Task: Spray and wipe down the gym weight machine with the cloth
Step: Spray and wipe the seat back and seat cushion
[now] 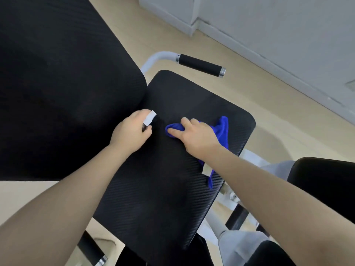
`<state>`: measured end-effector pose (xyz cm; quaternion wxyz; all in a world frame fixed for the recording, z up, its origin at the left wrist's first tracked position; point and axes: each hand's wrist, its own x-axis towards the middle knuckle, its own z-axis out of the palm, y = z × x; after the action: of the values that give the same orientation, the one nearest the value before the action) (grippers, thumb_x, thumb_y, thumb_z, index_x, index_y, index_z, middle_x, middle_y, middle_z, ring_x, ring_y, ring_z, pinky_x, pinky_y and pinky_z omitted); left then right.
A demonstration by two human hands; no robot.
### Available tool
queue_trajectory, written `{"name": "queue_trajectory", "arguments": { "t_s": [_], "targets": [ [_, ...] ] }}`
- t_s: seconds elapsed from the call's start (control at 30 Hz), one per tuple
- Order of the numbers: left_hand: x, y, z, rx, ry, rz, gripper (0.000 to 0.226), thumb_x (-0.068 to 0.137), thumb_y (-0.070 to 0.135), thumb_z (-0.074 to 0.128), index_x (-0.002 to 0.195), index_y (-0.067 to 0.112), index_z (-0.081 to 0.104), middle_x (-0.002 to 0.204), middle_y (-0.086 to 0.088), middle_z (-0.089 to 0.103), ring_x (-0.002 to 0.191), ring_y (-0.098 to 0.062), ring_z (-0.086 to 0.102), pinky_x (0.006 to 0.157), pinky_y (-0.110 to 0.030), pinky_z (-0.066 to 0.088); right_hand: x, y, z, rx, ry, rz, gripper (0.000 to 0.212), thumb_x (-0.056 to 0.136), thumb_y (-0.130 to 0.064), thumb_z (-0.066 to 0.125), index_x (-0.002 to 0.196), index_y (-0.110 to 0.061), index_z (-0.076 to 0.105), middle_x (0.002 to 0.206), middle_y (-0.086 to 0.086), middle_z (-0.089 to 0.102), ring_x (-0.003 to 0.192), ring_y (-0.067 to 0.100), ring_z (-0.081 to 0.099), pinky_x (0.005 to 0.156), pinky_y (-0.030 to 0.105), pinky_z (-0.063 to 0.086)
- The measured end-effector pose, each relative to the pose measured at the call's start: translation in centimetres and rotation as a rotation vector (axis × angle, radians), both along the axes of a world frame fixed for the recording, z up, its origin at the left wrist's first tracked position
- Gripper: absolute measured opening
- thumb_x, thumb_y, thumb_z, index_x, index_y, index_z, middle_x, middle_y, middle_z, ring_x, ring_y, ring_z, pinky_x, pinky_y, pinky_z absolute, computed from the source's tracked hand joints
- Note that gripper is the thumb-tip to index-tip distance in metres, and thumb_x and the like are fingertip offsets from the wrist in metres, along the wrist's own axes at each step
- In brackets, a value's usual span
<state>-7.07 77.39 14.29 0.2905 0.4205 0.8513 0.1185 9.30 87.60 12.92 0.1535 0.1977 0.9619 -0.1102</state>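
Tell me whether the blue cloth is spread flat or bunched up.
Bunched. The blue cloth is crumpled under the right hand on the seat pad, folds sticking out past the wrist.

We have one view only, head-worn, looking steeply down and forward onto the seat pad [172, 160] from close above. Both forearms enter from the bottom edge toward the pad. Floor and wall [278, 25] lie beyond the pad, upper right.
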Motion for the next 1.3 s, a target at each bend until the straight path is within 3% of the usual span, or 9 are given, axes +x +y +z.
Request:
{"name": "queue_trajectory", "arguments": {
  "t_s": [0.17,0.27,0.43,0.6,0.73,0.87,1.0,1.17,1.3],
  "targets": [
    [-0.6,-0.8,-0.3,0.033,0.084,0.07,0.034,0.087,0.016,0.055,0.121,0.013,0.052,0.117,-0.002,0.055,0.089,-0.031,0.058,0.07,-0.04,0.047,-1.5,9.4,-0.1,0.143,-0.001,-0.55,0.04,0.088,-0.008,0.04,0.124,-0.024,0.05,0.12,0.017,0.043,0.104,0.037,0.046,0.07,0.04,0.037],
    [0.1,-1.2,-1.0,-0.089,0.197,0.023,0.035,0.09,0.017,0.05,0.124,0.01,0.047,0.127,-0.005,0.051,0.081,-0.036,0.06,0.059,-0.036,0.04,-4.0,8.3,-1.0,0.163,-0.015,-0.687,0.039,0.088,-0.004,0.04,0.124,-0.016,0.049,0.121,0.018,0.042,0.1,0.037,0.049,0.066,0.038,0.034],
    [0.3,-2.1,-1.9,-0.213,0.18,0.006,0.047,0.092,0.019,0.046,0.137,0.013,0.034,0.152,0.001,0.03,0.099,-0.034,0.061,0.063,-0.032,0.039,-6.3,-0.4,-1.6,0.045,0.037,-0.324,0.055,0.088,-0.007,0.043,0.14,-0.018,0.031,0.125,0.015,0.04,0.092,0.031,0.049,0.06,0.035,0.03],
    [-0.2,-1.6,-1.4,-0.165,0.135,0.063,0.042,0.089,0.017,0.048,0.13,0.015,0.042,0.118,-0.008,0.059,0.089,-0.032,0.059,0.06,-0.033,0.039,-6.2,3.9,-0.8,0.052,0.009,0.096,0.05,0.093,-0.016,0.04,0.141,-0.029,0.032,0.124,0.012,0.041,0.104,0.032,0.048,0.068,0.037,0.036],
    [-0.3,-1.5,-1.5,-0.13,0.143,0.066,0.042,0.089,0.017,0.049,0.13,0.015,0.043,0.107,-0.008,0.063,0.081,-0.029,0.059,0.057,-0.031,0.038,-7.5,10.8,-0.6,0.184,-0.045,-0.282,0.038,0.092,-0.012,0.041,0.128,-0.022,0.048,0.118,0.017,0.043,0.103,0.037,0.048,0.069,0.04,0.034],
    [-0.3,-1.6,-2.0,-0.108,0.15,0.074,0.042,0.089,0.017,0.049,0.131,0.015,0.043,0.102,-0.007,0.063,0.079,-0.028,0.059,0.056,-0.031,0.04,-11.3,8.8,-1.8,0.023,0.048,-0.675,0.033,0.088,-0.009,0.039,0.117,-0.016,0.052,0.118,0.014,0.045,0.1,0.034,0.053,0.066,0.036,0.034],
    [-0.6,-1.6,-1.9,-0.115,0.107,0.097,0.045,0.087,0.018,0.051,0.131,0.014,0.042,0.104,-0.01,0.063,0.084,-0.031,0.059,0.06,-0.034,0.045,-14.5,2.6,-2.4,-0.145,0.105,-0.47,0.028,0.089,-0.011,0.041,0.116,-0.01,0.049,0.114,0.011,0.048,0.088,0.03,0.055,0.057,0.031,0.033],
    [-0.5,-2.4,-1.3,-0.174,0.02,0.05,0.057,0.088,0.018,0.049,0.142,0.019,0.03,0.147,0.001,0.038,0.108,-0.028,0.056,0.075,-0.034,0.047,-12.0,5.6,-2.0,-0.015,0.05,-0.212,0.034,0.092,-0.013,0.044,0.125,-0.018,0.049,0.114,0.013,0.046,0.1,0.033,0.051,0.065,0.035,0.033],
    [-0.7,-2.8,-1.6,-0.139,-0.025,0.115,0.054,0.088,0.017,0.05,0.139,0.02,0.033,0.135,-0.001,0.051,0.098,-0.026,0.059,0.07,-0.032,0.046,-10.4,9.0,-2.0,0.162,0.03,-0.46,0.033,0.093,-0.011,0.04,0.124,-0.016,0.048,0.117,0.017,0.044,0.1,0.036,0.049,0.065,0.037,0.032]
  ]
}}
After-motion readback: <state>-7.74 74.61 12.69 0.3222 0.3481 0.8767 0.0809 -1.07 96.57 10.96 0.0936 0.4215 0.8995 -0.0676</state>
